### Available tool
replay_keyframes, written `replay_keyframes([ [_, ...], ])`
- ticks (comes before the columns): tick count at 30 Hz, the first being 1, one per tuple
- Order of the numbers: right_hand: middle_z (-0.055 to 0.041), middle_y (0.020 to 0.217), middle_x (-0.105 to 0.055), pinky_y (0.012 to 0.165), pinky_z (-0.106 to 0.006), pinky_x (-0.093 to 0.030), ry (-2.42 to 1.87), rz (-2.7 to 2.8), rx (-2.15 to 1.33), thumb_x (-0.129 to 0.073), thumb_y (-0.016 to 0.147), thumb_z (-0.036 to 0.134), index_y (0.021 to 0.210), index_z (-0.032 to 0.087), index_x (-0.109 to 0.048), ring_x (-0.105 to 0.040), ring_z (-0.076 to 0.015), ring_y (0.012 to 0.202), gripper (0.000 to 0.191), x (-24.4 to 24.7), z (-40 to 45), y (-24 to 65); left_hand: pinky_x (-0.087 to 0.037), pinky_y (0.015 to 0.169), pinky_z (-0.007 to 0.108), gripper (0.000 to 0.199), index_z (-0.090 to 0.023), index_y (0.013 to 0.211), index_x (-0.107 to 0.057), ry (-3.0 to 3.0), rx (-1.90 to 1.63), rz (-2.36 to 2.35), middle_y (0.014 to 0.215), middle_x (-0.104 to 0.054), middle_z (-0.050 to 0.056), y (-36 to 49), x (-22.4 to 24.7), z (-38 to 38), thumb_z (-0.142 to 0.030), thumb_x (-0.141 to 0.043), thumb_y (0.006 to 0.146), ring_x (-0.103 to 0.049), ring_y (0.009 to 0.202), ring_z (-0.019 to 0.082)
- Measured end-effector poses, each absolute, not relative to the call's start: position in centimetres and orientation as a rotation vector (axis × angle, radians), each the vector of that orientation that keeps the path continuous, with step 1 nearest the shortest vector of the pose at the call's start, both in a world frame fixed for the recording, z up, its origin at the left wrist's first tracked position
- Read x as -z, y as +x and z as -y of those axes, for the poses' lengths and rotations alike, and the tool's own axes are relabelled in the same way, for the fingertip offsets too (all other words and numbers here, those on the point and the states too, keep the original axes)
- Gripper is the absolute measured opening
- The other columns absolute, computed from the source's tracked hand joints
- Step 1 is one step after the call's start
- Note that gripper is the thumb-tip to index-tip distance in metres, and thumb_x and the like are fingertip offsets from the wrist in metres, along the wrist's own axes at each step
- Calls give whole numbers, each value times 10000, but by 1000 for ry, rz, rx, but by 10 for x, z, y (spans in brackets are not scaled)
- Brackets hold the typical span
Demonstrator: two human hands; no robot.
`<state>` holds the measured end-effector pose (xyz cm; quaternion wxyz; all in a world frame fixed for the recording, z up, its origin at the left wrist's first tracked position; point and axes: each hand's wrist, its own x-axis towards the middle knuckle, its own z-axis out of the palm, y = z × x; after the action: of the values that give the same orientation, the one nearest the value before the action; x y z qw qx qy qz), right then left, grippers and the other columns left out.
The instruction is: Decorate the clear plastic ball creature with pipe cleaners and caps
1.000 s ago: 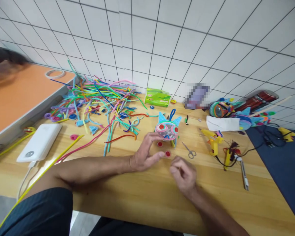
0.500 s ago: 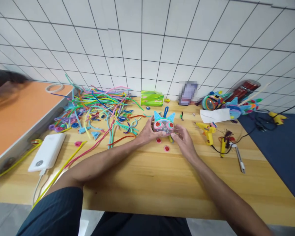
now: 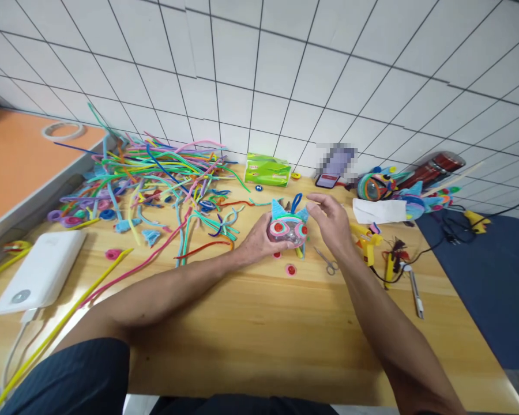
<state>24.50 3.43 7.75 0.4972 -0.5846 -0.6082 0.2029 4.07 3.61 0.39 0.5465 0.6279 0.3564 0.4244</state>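
Observation:
A clear round craft figure (image 3: 289,229) with blue pointed ears, pink-ringed red eyes and a dark blue loop on top is held by my left hand (image 3: 259,241), whose fingers wrap its left side. My right hand (image 3: 327,218) is raised just right of the ears, off the figure, with thumb and fingers apart and nothing between them. Below the figure lies a red-and-pink disc (image 3: 290,270), and another is partly hidden under it. Small scissors (image 3: 328,262) rest beside my right forearm.
Many pipe cleaners (image 3: 155,173) spread over the left back. A power bank (image 3: 41,271) sits at left. Green tissue pack (image 3: 267,171) and phone (image 3: 332,168) stand by the wall. At right are a yellow glue gun (image 3: 367,245), cutter (image 3: 417,294), white paper (image 3: 379,211) and red flask (image 3: 436,170).
My right hand has let go of the figure and moved up and right. The figure is turned slightly. The scissors now show. The view has shifted.

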Motion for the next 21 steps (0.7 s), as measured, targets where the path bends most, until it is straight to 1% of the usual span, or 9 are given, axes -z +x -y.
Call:
replay_keyframes([
  [3, -66, 1101, -816, 1047, -480, -534, -1415, 1554, -366, -721, 895, 500, 867, 258, -764, -729, -283, 1098, 247, -86, -50, 230, -571, 1075, 466, 862, -173, 1376, -568, 1555, -1002, -847, 1347, -686, 154, 39, -4, -36, -502, -976, 692, -687, 1231, 321],
  [4, -60, 1069, -817, 1035, -473, -534, -1413, 1568, -335, -719, 896, 480, 804, 259, -740, -733, -278, 1071, 240, -87, -52, 225, -572, 1069, 472, 850, -171, 1362, -574, 1579, -998, -853, 1330, -685, 155, 39, -3, -37, -515, -972, 694, -686, 1223, 326],
  [6, -47, 1022, -817, 1015, -456, -536, -1413, 1580, -296, -705, 905, 435, 737, 260, -700, -736, -266, 1031, 243, -87, -54, 218, -570, 1066, 483, 829, -172, 1340, -582, 1623, -999, -867, 1318, -677, 153, 38, -2, -37, -531, -964, 698, -680, 1216, 329],
  [9, -41, 1003, -821, 1007, -442, -534, -1437, 1574, -301, -686, 910, 400, 723, 257, -688, -737, -255, 997, 236, -87, -54, 213, -551, 1092, 491, 807, -190, 1346, -580, 1683, -1017, -856, 1346, -661, 140, 37, 0, -38, -492, -964, 703, -663, 1238, 325],
  [13, -51, 989, -826, 973, -433, -528, -1466, 1566, -379, -694, 891, 437, 704, 245, -698, -742, -257, 966, 268, -89, -55, 213, -552, 1066, 477, 763, -206, 1326, -593, 1701, -1024, -847, 1307, -672, 115, 38, 1, -38, -480, -962, 716, -665, 1202, 307],
  [17, -34, 877, -811, 900, -402, -530, -1470, 1527, -518, -707, 875, 487, 703, 235, -731, -736, -239, 884, 306, -91, -57, 217, -553, 1031, 477, 724, -202, 1276, -618, 1708, -1023, -850, 1247, -683, 105, 38, -1, -38, -527, -954, 723, -668, 1150, 300],
  [21, -13, 762, -772, 817, -370, -524, -1492, 1464, -563, -727, 850, 477, 686, 226, -735, -697, -206, 774, 300, -89, -59, 218, -542, 1044, 490, 742, -208, 1275, -623, 1745, -1026, -862, 1250, -681, 110, 39, -2, -38, -530, -966, 700, -656, 1168, 315],
])
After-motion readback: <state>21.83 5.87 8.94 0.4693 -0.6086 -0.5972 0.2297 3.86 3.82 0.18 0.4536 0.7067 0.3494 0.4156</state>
